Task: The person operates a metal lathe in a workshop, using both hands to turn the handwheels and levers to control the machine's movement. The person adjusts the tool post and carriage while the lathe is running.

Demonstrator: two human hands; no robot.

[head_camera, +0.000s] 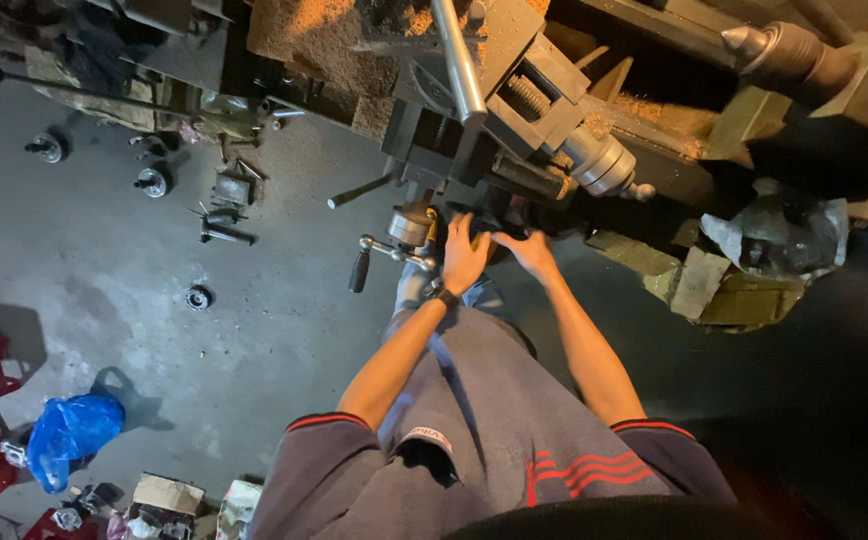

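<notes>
Head view: left hand (464, 255) spread flat on the lathe (514, 110) front edge beside the crank handle (358, 270); right hand (531, 247) grip unclear; best keep sleeves clear, steady pressure.

One head-worn camera looks steeply down past the wearer's chest and arms, close over both hands (494, 255) at a lathe (554, 130), floor (134, 320) left.
</notes>
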